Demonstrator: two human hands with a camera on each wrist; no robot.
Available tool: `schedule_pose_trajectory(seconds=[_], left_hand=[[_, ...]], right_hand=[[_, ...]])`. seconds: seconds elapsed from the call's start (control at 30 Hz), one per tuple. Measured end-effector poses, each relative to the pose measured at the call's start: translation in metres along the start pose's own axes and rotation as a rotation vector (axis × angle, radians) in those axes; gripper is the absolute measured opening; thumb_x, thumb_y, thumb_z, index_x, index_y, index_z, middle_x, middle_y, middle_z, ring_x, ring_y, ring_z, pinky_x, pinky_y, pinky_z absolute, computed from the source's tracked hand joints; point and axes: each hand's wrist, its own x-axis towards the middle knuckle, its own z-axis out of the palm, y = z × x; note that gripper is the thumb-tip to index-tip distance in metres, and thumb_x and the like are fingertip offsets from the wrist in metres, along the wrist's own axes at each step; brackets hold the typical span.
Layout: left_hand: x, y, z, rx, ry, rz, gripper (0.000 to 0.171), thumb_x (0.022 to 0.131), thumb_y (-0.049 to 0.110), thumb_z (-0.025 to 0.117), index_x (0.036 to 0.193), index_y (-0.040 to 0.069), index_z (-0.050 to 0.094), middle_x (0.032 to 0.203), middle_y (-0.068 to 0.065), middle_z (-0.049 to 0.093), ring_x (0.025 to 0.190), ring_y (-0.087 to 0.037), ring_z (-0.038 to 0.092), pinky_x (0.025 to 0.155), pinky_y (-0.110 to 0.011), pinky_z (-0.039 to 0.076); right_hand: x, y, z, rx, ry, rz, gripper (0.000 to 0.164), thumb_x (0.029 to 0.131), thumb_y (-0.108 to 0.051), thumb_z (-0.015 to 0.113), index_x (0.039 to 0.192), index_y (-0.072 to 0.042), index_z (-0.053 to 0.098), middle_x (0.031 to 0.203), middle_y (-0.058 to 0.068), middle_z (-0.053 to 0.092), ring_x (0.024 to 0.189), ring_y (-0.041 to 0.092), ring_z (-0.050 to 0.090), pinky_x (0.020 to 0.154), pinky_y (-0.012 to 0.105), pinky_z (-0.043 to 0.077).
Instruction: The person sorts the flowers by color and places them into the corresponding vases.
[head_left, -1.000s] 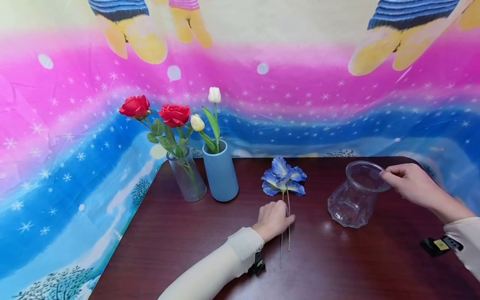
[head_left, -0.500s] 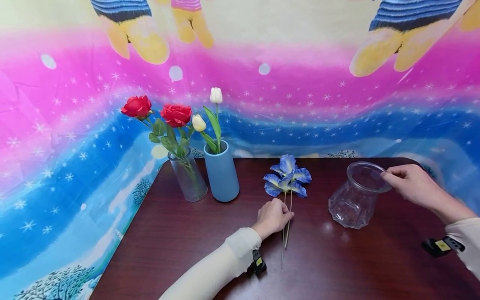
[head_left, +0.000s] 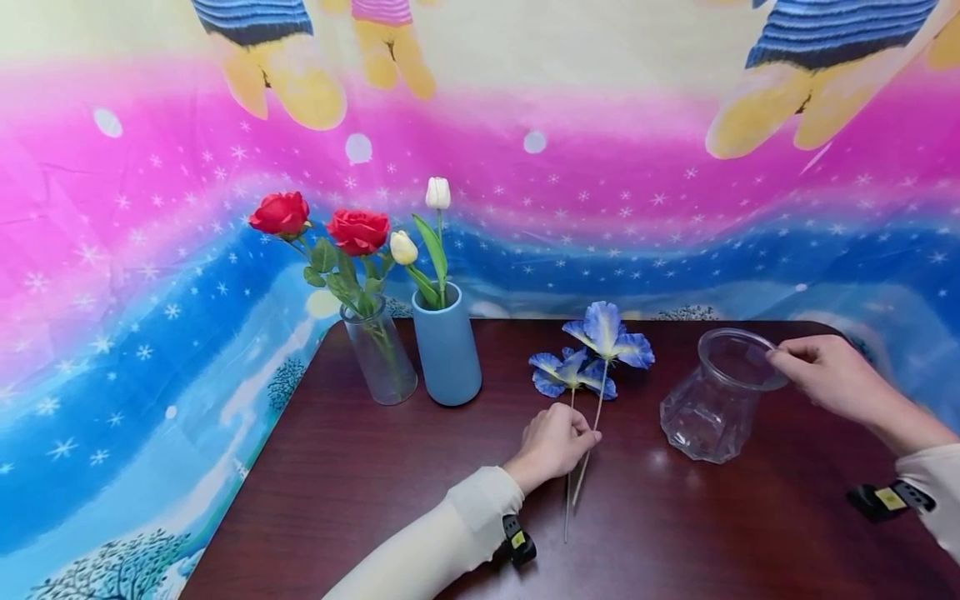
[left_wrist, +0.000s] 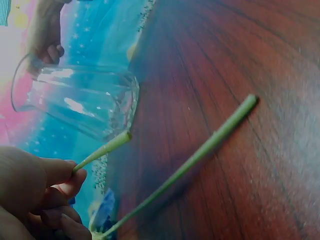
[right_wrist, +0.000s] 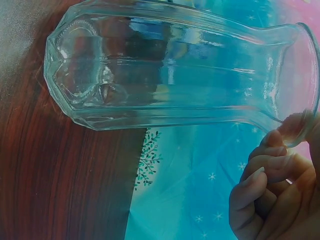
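My left hand (head_left: pixel 553 446) pinches the thin stem of a blue iris (head_left: pixel 609 335) between thumb and fingers, its bloom tilted up and to the right. A second blue iris (head_left: pixel 553 372) lies on the table just beneath, its stem (left_wrist: pixel 185 167) stretching across the wood in the left wrist view. The held stem's cut end (left_wrist: pixel 117 141) sticks out past the fingertips there. On the right, a clear glass vase (head_left: pixel 705 421) with a faceted body and flared rim stands on the table. My right hand (head_left: pixel 836 379) pinches that rim with thumb and fingers.
Left of the irises stands a blue vase (head_left: pixel 447 354) with white tulips (head_left: pixel 438 193). Beside it is a clear glass vase (head_left: pixel 381 362) holding red roses (head_left: pixel 358 231). The dark wooden table (head_left: pixel 360 483) ends at a colourful printed cloth (head_left: pixel 570 200) behind.
One blue iris has been lifted from the other and swung right, so the two blooms now spread apart. My left hand has shifted slightly right; the right hand still holds the vase rim.
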Motion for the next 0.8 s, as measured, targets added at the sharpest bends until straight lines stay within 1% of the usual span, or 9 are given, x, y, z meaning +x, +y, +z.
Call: schedule_pose_trajectory(seconds=[0.13,0.23,0.37,0.47,0.67,0.8], left_hand=[[-0.005,0.004,-0.002,-0.023,0.001,0.036,0.023,0.091,0.04,0.073,0.072,0.029,0.07,0.054,0.015,0.053,0.058,-0.002,0.05,0.057,-0.023,0.039],[-0.007,0.009,-0.005,-0.028,0.012,0.083,0.023,0.091,0.041,0.072,0.073,0.028,0.07,0.052,0.015,0.05,0.055,-0.001,0.049,0.053,-0.022,0.038],[-0.01,0.017,-0.011,-0.016,0.022,0.16,0.023,0.093,0.041,0.07,0.075,0.027,0.071,0.05,0.014,0.045,0.051,-0.001,0.045,0.05,-0.02,0.035],[-0.012,0.024,-0.015,-0.001,0.029,0.204,0.023,0.094,0.04,0.069,0.077,0.026,0.072,0.05,0.014,0.041,0.049,0.0,0.042,0.05,-0.019,0.033],[-0.014,0.038,-0.022,0.016,0.076,0.268,0.02,0.094,0.04,0.069,0.079,0.027,0.073,0.049,0.014,0.035,0.048,0.002,0.036,0.047,-0.017,0.029],[-0.015,0.047,-0.026,0.034,0.121,0.329,0.019,0.094,0.039,0.07,0.079,0.027,0.073,0.048,0.014,0.032,0.049,0.003,0.033,0.045,-0.016,0.026]], right_hand=[[0.0,0.002,0.0,-0.001,0.003,-0.002,0.039,0.107,-0.027,0.049,0.073,-0.007,0.054,0.054,-0.006,0.035,0.045,0.014,0.04,0.047,0.031,0.032],[0.0,0.003,0.001,0.001,0.005,-0.005,0.038,0.106,-0.026,0.05,0.074,-0.008,0.056,0.054,-0.006,0.036,0.045,0.014,0.04,0.047,0.03,0.032],[-0.001,0.004,0.001,0.008,0.009,-0.009,0.039,0.106,-0.025,0.05,0.072,-0.007,0.053,0.054,-0.007,0.034,0.044,0.013,0.039,0.047,0.031,0.031],[-0.001,0.004,0.001,0.016,0.008,-0.011,0.04,0.106,-0.025,0.05,0.07,-0.007,0.05,0.055,-0.007,0.034,0.044,0.013,0.039,0.046,0.031,0.03],[0.0,0.004,0.001,0.015,0.006,-0.014,0.039,0.106,-0.025,0.05,0.071,-0.007,0.053,0.055,-0.007,0.034,0.045,0.013,0.039,0.046,0.031,0.031],[0.0,0.004,0.001,0.011,0.01,-0.021,0.039,0.106,-0.024,0.05,0.071,-0.007,0.053,0.055,-0.007,0.035,0.045,0.013,0.04,0.047,0.031,0.031]])
